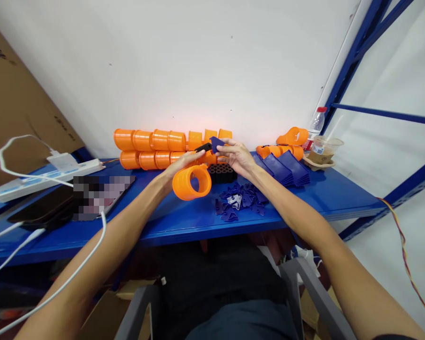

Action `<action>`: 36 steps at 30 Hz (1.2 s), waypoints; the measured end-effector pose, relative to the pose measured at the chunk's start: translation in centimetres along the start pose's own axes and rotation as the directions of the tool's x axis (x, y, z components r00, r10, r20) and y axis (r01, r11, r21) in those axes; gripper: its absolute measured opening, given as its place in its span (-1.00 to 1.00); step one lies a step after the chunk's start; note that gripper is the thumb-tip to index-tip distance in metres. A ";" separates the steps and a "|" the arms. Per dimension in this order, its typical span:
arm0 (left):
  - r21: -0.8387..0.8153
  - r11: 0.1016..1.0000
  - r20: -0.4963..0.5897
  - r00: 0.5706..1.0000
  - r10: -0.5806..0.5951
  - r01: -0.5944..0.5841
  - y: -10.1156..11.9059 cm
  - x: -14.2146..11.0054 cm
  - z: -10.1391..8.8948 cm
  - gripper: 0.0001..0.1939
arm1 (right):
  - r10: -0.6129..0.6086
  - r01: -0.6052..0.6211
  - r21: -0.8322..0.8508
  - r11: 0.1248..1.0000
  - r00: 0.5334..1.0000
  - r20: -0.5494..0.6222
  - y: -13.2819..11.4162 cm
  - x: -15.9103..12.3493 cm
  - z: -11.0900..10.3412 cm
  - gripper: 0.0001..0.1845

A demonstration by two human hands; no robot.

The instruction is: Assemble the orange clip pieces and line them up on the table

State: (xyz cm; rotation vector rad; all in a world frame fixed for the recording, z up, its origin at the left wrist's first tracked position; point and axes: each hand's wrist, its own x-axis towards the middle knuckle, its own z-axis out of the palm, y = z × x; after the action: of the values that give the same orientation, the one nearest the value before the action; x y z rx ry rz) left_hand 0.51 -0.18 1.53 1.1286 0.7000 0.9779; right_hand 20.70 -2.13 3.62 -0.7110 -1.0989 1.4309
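My left hand (182, 165) is closed around an orange plastic cup-shaped piece (178, 185), its round opening facing me. A short black tube (204, 147) sticks out at the fingertips of the same hand; how it joins the orange piece is hidden. My right hand (239, 158) pinches a small dark blue triangular piece (216, 143) close to the tube's end. Beneath the hands, a pile of small blue pieces (248, 196) lies on the blue table (187, 222). Black tubes (223, 174) stand packed together behind that pile.
Rows of orange cups (150, 140) line the wall. At right are stacked blue sheets (281, 167), more orange pieces (293, 136), a bottle (317, 122) and a plastic cup (322, 148). A power strip (49, 179), a phone (49, 203) and white cables occupy the left.
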 end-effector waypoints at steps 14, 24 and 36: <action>-0.073 0.997 0.058 0.998 -0.032 0.036 -0.1 0.5 -0.7 -0.90 | -0.098 0.095 -0.142 0.985 0.995 -0.009 0.4 0.2 -0.3 -0.59; -0.164 0.984 0.121 0.992 -0.045 0.065 -0.1 0.5 -0.6 -0.76 | -0.131 0.132 -0.220 0.967 0.991 0.019 0.3 0.2 -0.3 -0.62; -0.081 0.997 0.093 0.996 0.012 -0.004 -1.0 1.3 -0.9 -0.73 | -0.196 0.232 -0.350 0.908 0.971 0.135 0.3 0.2 -1.0 -0.45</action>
State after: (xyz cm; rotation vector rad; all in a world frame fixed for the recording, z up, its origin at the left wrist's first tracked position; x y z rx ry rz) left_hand 0.62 1.28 0.31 1.0999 0.5762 0.9460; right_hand 21.39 -1.67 3.01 -0.7580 -1.4945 1.0930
